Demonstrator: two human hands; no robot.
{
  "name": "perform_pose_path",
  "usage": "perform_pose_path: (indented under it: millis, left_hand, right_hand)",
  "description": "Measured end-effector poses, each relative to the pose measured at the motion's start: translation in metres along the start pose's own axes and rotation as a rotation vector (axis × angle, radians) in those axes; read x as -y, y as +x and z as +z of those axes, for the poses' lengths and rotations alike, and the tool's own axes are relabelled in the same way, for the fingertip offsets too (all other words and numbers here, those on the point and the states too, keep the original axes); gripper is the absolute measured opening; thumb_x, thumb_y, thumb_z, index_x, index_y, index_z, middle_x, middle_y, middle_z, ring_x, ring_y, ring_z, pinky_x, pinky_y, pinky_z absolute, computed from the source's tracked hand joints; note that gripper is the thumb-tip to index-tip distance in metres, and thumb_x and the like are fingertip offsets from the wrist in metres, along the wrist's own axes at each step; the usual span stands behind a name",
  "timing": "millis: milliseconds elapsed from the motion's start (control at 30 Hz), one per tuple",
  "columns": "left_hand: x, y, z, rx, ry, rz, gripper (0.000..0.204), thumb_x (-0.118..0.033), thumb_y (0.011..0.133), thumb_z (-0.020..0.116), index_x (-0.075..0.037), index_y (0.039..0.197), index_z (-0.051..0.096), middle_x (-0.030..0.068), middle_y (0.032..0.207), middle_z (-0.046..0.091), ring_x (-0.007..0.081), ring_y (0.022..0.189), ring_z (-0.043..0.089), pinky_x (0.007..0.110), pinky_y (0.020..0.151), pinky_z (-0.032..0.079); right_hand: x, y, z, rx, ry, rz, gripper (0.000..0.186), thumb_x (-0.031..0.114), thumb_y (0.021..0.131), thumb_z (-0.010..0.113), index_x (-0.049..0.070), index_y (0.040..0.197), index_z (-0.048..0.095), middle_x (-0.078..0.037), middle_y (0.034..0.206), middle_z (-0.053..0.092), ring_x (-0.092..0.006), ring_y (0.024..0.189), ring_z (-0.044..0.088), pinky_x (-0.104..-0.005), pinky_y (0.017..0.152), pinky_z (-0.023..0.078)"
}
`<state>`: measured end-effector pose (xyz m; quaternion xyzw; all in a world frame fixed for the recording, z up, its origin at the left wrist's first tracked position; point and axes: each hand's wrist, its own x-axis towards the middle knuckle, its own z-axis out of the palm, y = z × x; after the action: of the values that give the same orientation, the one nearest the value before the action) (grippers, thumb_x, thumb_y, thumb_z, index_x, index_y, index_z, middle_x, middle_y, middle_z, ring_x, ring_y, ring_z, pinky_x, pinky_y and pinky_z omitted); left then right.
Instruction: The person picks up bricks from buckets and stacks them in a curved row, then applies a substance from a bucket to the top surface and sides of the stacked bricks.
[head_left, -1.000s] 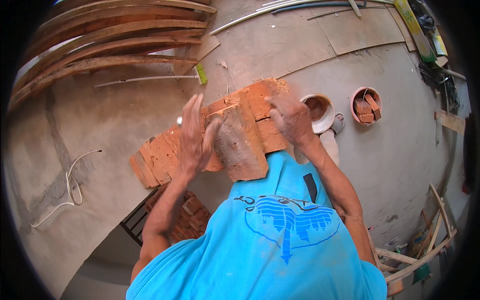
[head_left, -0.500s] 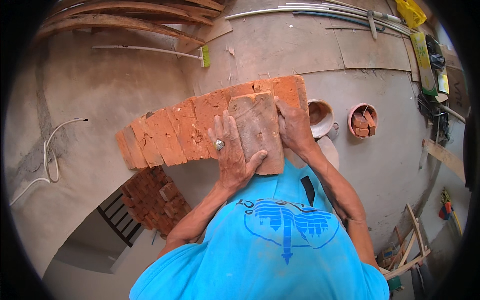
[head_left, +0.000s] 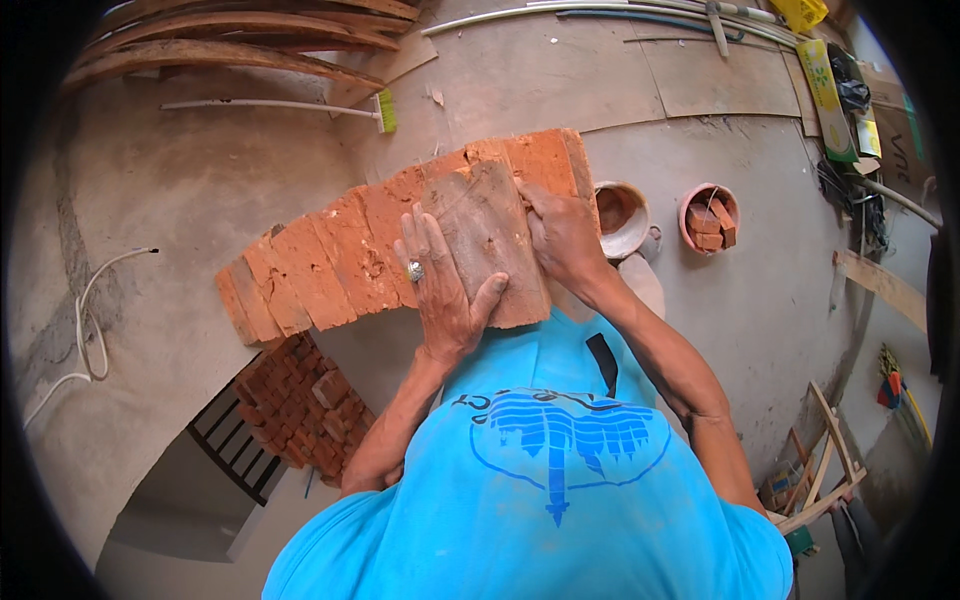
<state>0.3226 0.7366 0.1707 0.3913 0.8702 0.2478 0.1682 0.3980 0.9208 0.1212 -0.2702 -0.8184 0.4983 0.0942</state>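
Observation:
A flat greyish-brown brick [head_left: 487, 240] is held between my two hands, lying over the face of a slightly arched course of orange bricks [head_left: 350, 255]. My left hand [head_left: 443, 290] has its fingers along the brick's left side and its thumb on the upper face; a ring shows on one finger. At the opposite long side, my right hand [head_left: 566, 235] curls its fingers against the upper part of the brick. The near end of the brick reaches the blue shirt. Contact between this brick and the course beneath cannot be made out.
Right of the course stand a mortar-stained bucket [head_left: 622, 220] and a bucket of broken bricks [head_left: 708, 220]. A brick stack [head_left: 305, 405] sits lower left, beside a dark railing [head_left: 235, 445]. Farther off are a green-bristled broom [head_left: 385, 112], curved timbers [head_left: 240, 50] and pale pipes [head_left: 600, 8].
The whole view has shifted and turned slightly, so the surroundings appear farther left and higher. Both hands keep the same hold on the brick, which stays near the same spot on the course.

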Motion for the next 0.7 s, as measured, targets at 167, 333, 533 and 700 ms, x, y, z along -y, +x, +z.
perform_pose_path:
  millis: [167, 333, 533, 700]
  left_hand:
    - [0.001, -0.001, 0.004, -0.021, -0.082, -0.027, 0.111, -0.057, 0.093, 0.063, 0.007, 0.161, 0.003, 0.0325, 0.167, 0.008, 0.0446, 0.157, 0.001, 0.059, 0.124, -0.004]
    - [-0.004, -0.003, 0.007, -0.062, -0.309, -0.126, 0.112, -0.06, 0.093, 0.064, 0.005, 0.162, 0.003, 0.034, 0.165, 0.013, 0.0443, 0.156, 0.009, 0.054, 0.126, -0.001]
    - [-0.007, 0.0, 0.012, -0.093, -0.526, -0.231, 0.105, -0.053, 0.096, 0.064, 0.003, 0.162, 0.005, 0.0313, 0.163, 0.02, 0.0407, 0.152, 0.024, 0.049, 0.126, 0.011]
    - [-0.016, 0.006, 0.01, -0.127, -0.634, -0.256, 0.094, -0.043, 0.099, 0.063, 0.002, 0.162, 0.011, 0.0294, 0.162, 0.024, 0.0375, 0.15, 0.029, 0.046, 0.125, 0.02]
  right_hand:
    - [0.001, -0.039, -0.008, -0.094, 0.093, -0.044, 0.038, 0.003, 0.087, 0.055, -0.004, 0.124, 0.064, -0.028, 0.096, 0.068, -0.0454, 0.089, 0.068, -0.0502, 0.079, 0.054]
    - [0.021, -0.069, -0.014, -0.002, 0.157, 0.157, 0.043, 0.011, 0.088, 0.06, -0.004, 0.128, 0.062, -0.029, 0.105, 0.068, -0.0439, 0.097, 0.068, -0.05, 0.083, 0.054]
    - [0.025, -0.075, -0.011, -0.023, 0.052, 0.067, 0.058, 0.022, 0.085, 0.069, -0.007, 0.134, 0.058, -0.029, 0.1, 0.069, -0.0435, 0.091, 0.07, -0.0489, 0.079, 0.056]
    - [0.025, -0.069, -0.008, -0.024, 0.092, 0.019, 0.054, 0.022, 0.082, 0.074, -0.01, 0.123, 0.059, -0.029, 0.091, 0.068, -0.0424, 0.085, 0.071, -0.0479, 0.075, 0.056]
